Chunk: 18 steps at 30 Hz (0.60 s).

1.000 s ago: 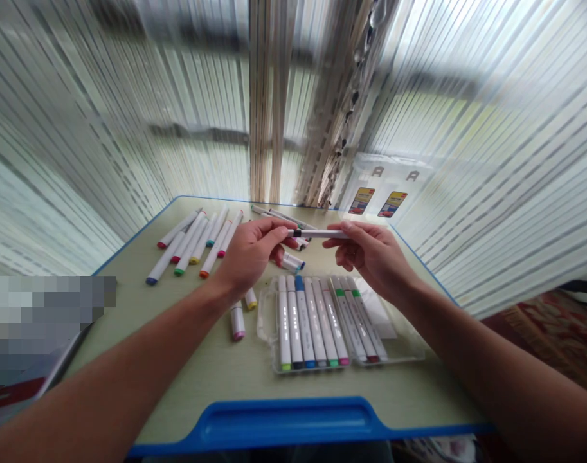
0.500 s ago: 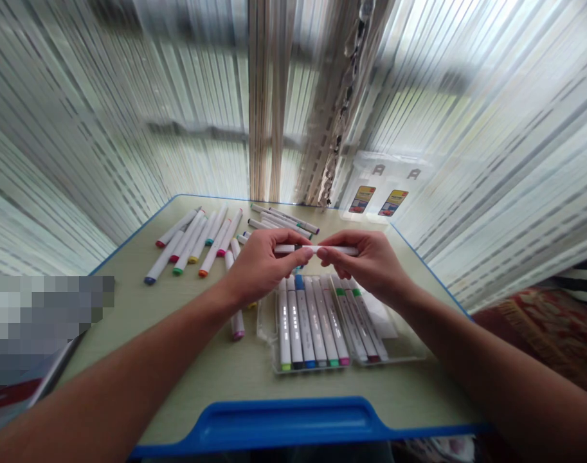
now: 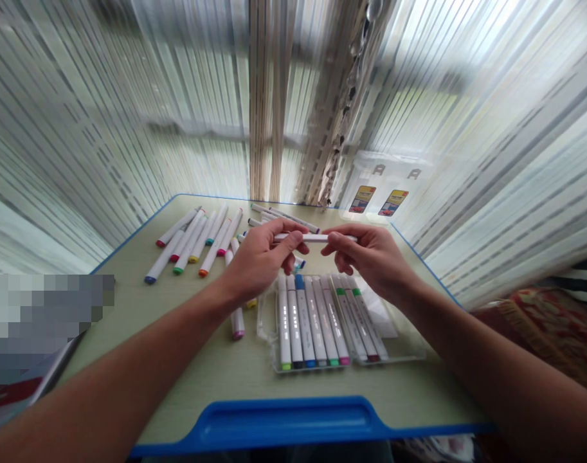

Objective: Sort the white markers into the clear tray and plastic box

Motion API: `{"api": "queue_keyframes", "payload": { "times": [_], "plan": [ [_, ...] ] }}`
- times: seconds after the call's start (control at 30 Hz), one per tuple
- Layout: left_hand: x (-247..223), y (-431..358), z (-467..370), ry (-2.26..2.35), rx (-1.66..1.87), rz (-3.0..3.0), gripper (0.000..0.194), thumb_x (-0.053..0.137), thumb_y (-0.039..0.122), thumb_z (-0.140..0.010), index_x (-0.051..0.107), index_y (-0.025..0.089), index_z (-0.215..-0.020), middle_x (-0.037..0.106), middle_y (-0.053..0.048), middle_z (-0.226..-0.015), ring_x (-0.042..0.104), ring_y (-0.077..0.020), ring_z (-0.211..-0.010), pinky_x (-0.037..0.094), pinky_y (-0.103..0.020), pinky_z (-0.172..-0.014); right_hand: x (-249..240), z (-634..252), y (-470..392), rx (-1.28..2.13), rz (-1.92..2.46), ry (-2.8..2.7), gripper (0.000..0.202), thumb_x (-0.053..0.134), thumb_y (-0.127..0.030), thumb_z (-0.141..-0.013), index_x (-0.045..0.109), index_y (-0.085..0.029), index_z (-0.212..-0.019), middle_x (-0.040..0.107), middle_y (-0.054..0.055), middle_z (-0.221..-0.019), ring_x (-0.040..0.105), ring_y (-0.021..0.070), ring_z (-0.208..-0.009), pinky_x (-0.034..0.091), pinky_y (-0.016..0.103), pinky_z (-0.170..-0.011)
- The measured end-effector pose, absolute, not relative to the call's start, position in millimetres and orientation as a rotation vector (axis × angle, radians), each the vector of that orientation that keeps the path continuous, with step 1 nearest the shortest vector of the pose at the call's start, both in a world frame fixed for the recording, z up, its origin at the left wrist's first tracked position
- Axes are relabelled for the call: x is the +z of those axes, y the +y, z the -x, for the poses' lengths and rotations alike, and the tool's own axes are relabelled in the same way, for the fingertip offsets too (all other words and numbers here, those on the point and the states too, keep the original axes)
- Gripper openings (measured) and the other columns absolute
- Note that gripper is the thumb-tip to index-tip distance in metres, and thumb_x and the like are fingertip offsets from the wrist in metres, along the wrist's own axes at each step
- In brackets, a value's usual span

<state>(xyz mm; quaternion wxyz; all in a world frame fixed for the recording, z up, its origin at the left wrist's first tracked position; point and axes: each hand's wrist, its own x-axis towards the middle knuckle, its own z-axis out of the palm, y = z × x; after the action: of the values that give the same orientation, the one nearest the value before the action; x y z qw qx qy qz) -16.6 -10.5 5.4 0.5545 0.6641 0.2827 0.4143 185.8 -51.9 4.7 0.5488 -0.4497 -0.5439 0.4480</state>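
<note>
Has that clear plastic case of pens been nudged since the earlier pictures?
No. Judged against the blue front ledge, the clear case lies in the same spot, with no visible shift either way.

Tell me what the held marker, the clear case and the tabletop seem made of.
Held marker: probably smooth plastic, judging by its even white barrel. Clear case: likely glossy hard plastic, see-through with edges catching light. Tabletop: perhaps matte laminate, pale and broadly even; its core is hidden.

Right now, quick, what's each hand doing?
Left hand: closed, holding one end of a slim white plastic marker.
Right hand: closed, holding its other end.
</note>
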Motion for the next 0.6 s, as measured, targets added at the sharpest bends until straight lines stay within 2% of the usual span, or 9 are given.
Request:
{"api": "queue_keyframes", "payload": {
  "times": [0.13, 0.23, 0.4, 0.6],
  "plan": [
    [5.3, -7.5, 16.0, 0.612, 1.028, -1.375, 0.015, 0.051, 0.021, -0.100, 0.062, 0.011, -0.105, 0.070, -0.005, -0.079, 0.058, -0.0098, -0.051, 0.049, -0.024, -0.053, 6.0, -187.6, -50.3, 1.188, 0.976, -1.162, 0.028, 0.080, -0.039, -0.082, 0.078, -0.015, -0.097, 0.078, 0.008, -0.078, 0.058, 0.0096, -0.046, 0.041, 0.021, -0.041],
    [4.7, -5.8, 16.6, 0.576, 1.057, -1.272, 0.020, 0.046, 0.022, -0.101, 0.062, 0.011, -0.101, 0.071, -0.007, -0.079, 0.059, -0.0112, -0.051, 0.049, -0.025, -0.053, 9.4, -187.9, -51.1, 1.237, 0.942, -1.096, 0.026, 0.072, -0.036, -0.086, 0.077, -0.014, -0.101, 0.080, 0.010, -0.082, 0.062, 0.0127, -0.048, 0.041, 0.023, -0.041],
    [4.4, -5.2, 18.8, 0.575, 1.096, -1.210, 0.026, 0.045, 0.024, -0.099, 0.066, 0.009, -0.103, 0.074, -0.011, -0.079, 0.060, -0.0139, -0.053, 0.048, -0.027, -0.054, 12.2, -188.3, -51.4, 1.225, 0.952, -1.059, 0.024, 0.061, -0.028, -0.091, 0.075, -0.013, -0.101, 0.080, 0.013, -0.085, 0.063, 0.0146, -0.048, 0.041, 0.025, -0.041],
    [4.3, -4.6, 20.1, 0.587, 1.100, -1.224, 0.029, 0.046, 0.023, -0.096, 0.068, 0.006, -0.105, 0.076, -0.014, -0.082, 0.061, -0.0156, -0.054, 0.047, -0.028, -0.055, 10.7, -188.6, -49.6, 1.181, 0.988, -1.053, 0.021, 0.060, -0.028, -0.092, 0.074, -0.013, -0.098, 0.080, 0.013, -0.085, 0.062, 0.0131, -0.048, 0.041, 0.023, -0.041]
  ]
}}
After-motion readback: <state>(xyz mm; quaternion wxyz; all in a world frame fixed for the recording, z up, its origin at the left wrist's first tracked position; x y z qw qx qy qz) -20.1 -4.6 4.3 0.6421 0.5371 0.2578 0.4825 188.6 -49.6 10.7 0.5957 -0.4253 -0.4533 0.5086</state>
